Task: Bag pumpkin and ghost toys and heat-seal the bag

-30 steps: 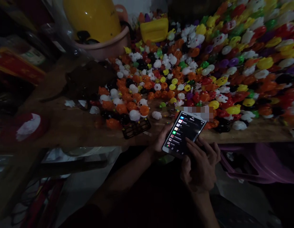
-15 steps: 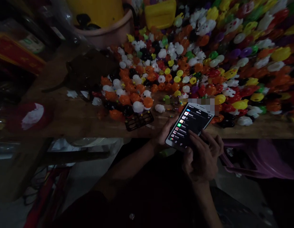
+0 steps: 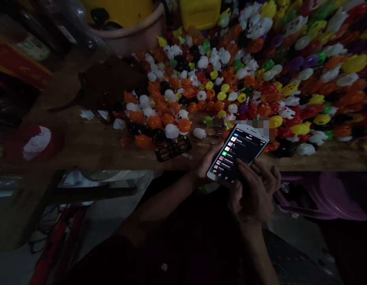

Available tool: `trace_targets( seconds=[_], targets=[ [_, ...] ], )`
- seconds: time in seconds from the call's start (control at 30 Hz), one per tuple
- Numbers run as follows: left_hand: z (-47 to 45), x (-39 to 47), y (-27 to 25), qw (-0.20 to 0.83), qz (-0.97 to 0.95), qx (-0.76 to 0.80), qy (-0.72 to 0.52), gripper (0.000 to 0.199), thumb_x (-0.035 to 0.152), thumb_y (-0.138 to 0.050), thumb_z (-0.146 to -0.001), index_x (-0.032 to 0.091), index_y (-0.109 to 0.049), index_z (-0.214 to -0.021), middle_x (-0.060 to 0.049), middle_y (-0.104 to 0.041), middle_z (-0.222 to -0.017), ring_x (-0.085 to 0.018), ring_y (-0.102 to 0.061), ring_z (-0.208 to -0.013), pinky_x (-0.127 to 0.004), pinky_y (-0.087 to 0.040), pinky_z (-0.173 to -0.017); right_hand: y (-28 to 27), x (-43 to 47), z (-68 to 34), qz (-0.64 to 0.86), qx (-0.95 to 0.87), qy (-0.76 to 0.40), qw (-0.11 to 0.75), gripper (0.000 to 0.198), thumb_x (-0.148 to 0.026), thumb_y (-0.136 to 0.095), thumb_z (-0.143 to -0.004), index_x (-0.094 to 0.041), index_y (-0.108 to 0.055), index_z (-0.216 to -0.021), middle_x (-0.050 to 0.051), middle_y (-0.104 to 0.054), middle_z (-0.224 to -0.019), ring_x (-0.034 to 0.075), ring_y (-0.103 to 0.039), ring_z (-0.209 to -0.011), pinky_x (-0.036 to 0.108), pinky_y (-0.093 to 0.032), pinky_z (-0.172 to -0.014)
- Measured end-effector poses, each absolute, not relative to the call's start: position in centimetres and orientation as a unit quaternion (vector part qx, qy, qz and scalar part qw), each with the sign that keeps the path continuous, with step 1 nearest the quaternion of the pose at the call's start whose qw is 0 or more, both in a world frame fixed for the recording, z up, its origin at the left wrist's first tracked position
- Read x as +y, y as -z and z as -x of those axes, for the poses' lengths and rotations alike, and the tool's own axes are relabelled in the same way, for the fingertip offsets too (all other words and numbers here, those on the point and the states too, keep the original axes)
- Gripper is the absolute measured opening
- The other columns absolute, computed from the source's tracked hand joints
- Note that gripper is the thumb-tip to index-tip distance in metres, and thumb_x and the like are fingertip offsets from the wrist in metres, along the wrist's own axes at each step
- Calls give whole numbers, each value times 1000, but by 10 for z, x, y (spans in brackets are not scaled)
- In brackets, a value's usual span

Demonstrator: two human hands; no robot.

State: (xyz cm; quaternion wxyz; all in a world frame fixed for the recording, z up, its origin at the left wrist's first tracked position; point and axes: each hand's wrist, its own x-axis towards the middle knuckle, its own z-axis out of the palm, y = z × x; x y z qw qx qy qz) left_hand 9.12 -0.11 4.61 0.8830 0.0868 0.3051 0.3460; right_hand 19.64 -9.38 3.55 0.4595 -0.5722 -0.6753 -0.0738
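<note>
My left hand (image 3: 207, 164) holds a white smartphone (image 3: 237, 153) from below, its lit dark screen showing a list. My right hand (image 3: 254, 190) rests against the phone's lower right edge, a finger touching the screen near the bottom. Both hands hover at the front edge of a wooden table (image 3: 91, 146). Behind the phone lies a big heap of small plastic toy figures (image 3: 260, 79) in orange, white, yellow, red and black.
A black plastic grid piece (image 3: 173, 148) lies on the table left of the phone. At the back stand a pink basin (image 3: 132, 35) with a yellow helmet and a yellow container (image 3: 199, 14). A purple plastic stool (image 3: 322, 198) sits lower right. A red-and-white object (image 3: 35, 142) lies far left.
The view has tilted slightly down, so the table and toys sit higher in frame. My hands keep the phone; the right finger has shifted slightly on the screen.
</note>
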Motion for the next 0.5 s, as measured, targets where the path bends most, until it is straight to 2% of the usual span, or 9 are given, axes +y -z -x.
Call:
trace_targets(
  seconds=[0.27,0.43,0.5],
  targets=[
    [-89,-5,-39,894,-94,278,-338,47,41,-43,-105,11,-76,-119,-12,-79,-106,-29,-69,-118,-38,-53,-105,-38,-89,-198,575,-681,93,445,39,-17,-58,-93,-24,-58,-131,7,-73,-125,30,-58,-132,62,-29,-120],
    [-90,-6,-36,894,-111,269,-340,51,40,-35,-106,12,-73,-126,-12,-78,-109,-29,-68,-120,-40,-51,-107,-37,-88,-197,570,-687,98,441,43,-21,-61,-93,-24,-56,-136,7,-72,-129,30,-55,-136,60,-29,-120],
    [-90,-7,-33,892,-109,268,-347,48,40,-39,-105,13,-73,-127,-11,-78,-110,-29,-68,-121,-40,-52,-108,-37,-87,-197,569,-687,100,440,43,-21,-62,-93,-24,-56,-136,8,-72,-129,30,-55,-137,60,-28,-121]
  ],
)
